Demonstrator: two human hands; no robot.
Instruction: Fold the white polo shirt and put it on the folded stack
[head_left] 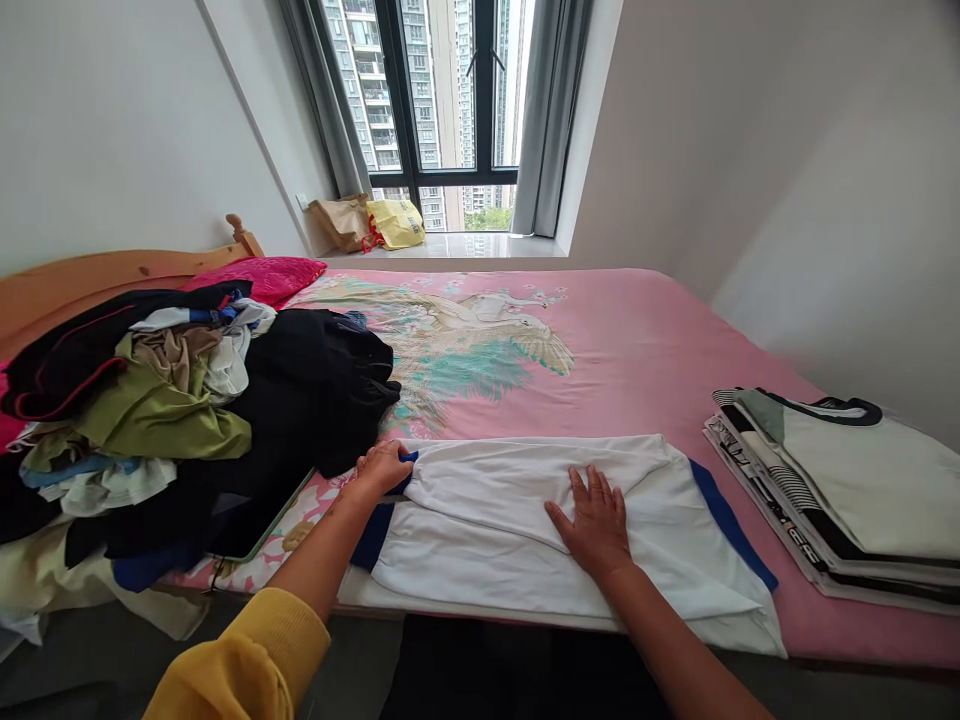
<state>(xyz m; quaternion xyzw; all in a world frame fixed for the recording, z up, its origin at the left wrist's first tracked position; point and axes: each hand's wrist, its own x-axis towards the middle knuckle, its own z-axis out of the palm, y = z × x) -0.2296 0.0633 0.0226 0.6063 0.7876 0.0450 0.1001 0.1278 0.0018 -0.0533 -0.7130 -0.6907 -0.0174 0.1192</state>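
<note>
A white garment (517, 530) with blue bands at its left ends and at its right end lies spread along the near side of the bed. It has two long parts side by side, like trouser legs; I cannot be sure of its kind. My left hand (385, 466) is closed on the upper blue cuff (406, 473) at the garment's left end. Flat on the middle of the white cloth rests my right hand (596, 520), fingers spread and holding nothing. The cloth shows some creases around it.
A heaped pile of clothes (165, 420) covers the bed's left side, near a red pillow (277, 278). Folded clothes (862, 490) are stacked at the right. The pink bedsheet (637, 340) reaches the windowsill (480, 245), which holds a paper bag (341, 222) and a yellow bag (397, 222).
</note>
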